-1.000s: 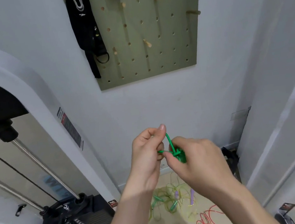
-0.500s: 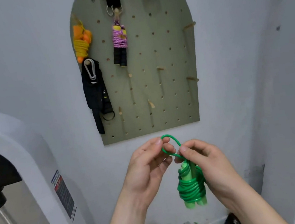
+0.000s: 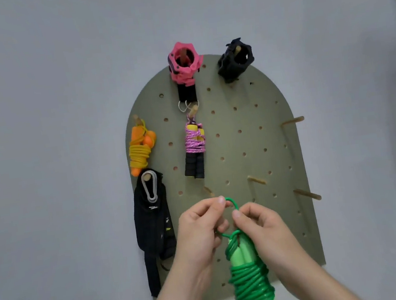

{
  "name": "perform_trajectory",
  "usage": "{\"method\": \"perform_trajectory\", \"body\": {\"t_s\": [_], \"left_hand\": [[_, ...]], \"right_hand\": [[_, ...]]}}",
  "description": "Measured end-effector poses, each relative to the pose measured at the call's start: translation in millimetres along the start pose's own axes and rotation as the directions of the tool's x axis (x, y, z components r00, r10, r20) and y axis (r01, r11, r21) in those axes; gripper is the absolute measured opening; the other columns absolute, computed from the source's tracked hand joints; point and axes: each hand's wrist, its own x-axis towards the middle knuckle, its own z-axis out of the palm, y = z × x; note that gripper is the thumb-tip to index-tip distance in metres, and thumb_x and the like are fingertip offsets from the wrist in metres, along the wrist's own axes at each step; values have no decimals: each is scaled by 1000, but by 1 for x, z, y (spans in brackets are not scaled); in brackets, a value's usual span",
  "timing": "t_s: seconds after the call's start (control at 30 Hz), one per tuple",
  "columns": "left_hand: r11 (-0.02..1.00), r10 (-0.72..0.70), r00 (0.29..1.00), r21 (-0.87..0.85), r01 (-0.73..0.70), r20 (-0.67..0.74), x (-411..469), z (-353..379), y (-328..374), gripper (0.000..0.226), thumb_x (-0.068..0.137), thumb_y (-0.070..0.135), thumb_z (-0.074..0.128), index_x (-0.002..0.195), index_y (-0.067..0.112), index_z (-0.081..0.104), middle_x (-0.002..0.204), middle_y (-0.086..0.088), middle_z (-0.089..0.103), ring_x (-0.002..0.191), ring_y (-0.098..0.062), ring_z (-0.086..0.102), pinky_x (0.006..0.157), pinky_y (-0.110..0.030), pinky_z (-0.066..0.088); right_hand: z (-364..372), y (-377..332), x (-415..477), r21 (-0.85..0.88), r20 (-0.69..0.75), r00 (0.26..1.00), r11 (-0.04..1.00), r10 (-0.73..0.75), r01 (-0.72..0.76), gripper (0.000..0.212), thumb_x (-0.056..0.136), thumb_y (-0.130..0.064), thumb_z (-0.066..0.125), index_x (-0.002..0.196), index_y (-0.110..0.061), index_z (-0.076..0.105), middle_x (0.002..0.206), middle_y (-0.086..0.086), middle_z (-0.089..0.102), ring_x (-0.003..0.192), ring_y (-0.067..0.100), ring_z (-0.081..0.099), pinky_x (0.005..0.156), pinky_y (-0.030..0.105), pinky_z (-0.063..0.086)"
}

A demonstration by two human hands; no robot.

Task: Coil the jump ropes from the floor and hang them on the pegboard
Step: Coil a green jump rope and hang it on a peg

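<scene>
Gym: pegboard (image 3: 241, 144) hung with coiled jump ropes (image 3: 194, 145) and barbell collars (image 3: 182, 64).

Pegboard (image 3: 241, 144) right pegs (image 3: 307, 194) free; hung ropes (image 3: 140, 153) crowd left.

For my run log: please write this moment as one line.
green rope coiled, not hung | left hand pinches its loop | right hand grips it | pegboard holds yellow rope, pink rope

One pegboard (image 3: 253, 143). Three coiled ropes: green rope (image 3: 251, 280), yellow rope (image 3: 139, 154), pink rope (image 3: 194, 145). Two collars: pink collar (image 3: 182, 64), black collar (image 3: 234, 59). One long black strap (image 3: 152, 230). Four bare pegs (image 3: 292, 120). Two hands: left hand (image 3: 197, 232), right hand (image 3: 264, 229).
</scene>
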Motion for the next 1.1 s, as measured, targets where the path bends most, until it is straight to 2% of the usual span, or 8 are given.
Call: {"method": "perform_trajectory", "body": {"t_s": [0.2, 0.3, 0.43, 0.5, 0.6, 0.8, 0.97, 1.1], "left_hand": [[988, 3, 995, 151, -18, 101, 73, -38, 3, 21, 96, 13, 52, 93, 13, 73, 63, 2, 56, 67, -11, 54, 59, -24, 37], [976, -19, 997, 220, 2, 79, 99, -45, -19, 20, 95, 7, 52, 103, 12, 70, 71, 3, 67, 68, -6, 60, 62, -20, 44], [928, 150, 986, 355, -113, -77, 132, -52, -49, 14, 86, 4, 65, 87, 17, 71, 71, 2, 74, 70, -10, 69, 70, -23, 54], [883, 242, 964, 437, -172, -109, 147, -55, -60, 17, 82, 3, 68, 77, 20, 69, 69, 5, 73, 69, -8, 69, 69, -22, 53], [821, 287, 951, 541, -181, -118, 163, -59, -77, 14, 80, 9, 72, 76, 22, 72, 71, 12, 71, 68, 4, 64, 65, -8, 45], [852, 253, 958, 501, -156, -133, 183, -64, -102, 10, 80, 9, 72, 81, 19, 75, 74, 13, 71, 69, 6, 63, 65, -4, 44], [866, 239, 959, 481, -138, -154, 208, -66, -112, 14, 81, 12, 72, 77, 25, 73, 68, 9, 71, 64, -7, 65, 71, -31, 57], [905, 209, 951, 414, -100, -227, 220, -71, -119, 27, 84, 7, 64, 73, 30, 69, 73, 3, 70, 63, -16, 66, 72, -43, 58]], "right_hand": [[14, 16, 78, -165, -71, 996, 985, -57, 44, 24, 92, -14, 62, 68, -11, 62, 64, -2, 67, 60, 7, 57, 67, 27, 46], [13, 36, 101, -139, -137, 990, 988, 41, -60, 21, 91, -12, 63, 73, -4, 66, 66, 3, 63, 52, 5, 49, 54, 15, 40], [17, 62, 128, -77, -187, 963, 974, 194, -211, 15, 90, -10, 64, 81, 0, 70, 72, 7, 67, 60, 13, 53, 41, 10, 33], [20, 72, 142, -81, -214, 950, 965, 227, -249, 14, 90, -10, 64, 83, 0, 71, 71, 7, 68, 59, 14, 54, 41, 12, 34], [21, 89, 157, -91, -238, 930, 947, 280, -308, 15, 91, -10, 63, 81, -2, 70, 69, 6, 68, 50, 11, 52, 41, 15, 35], [21, 120, 167, -139, -212, 934, 937, 288, -321, 22, 93, -14, 60, 75, -7, 68, 53, -6, 60, 43, 4, 49, 43, 16, 36], [23, 128, 189, -363, -331, 935, 897, 128, -252, 10, 89, -16, 63, 79, -14, 62, 76, 2, 67, 67, 15, 58, 62, 28, 48], [21, 134, 187, -511, -205, 979, 851, 19, -123, 8, 85, -11, 61, 84, -17, 57, 76, -3, 59, 69, 11, 53, 61, 16, 40]]}}
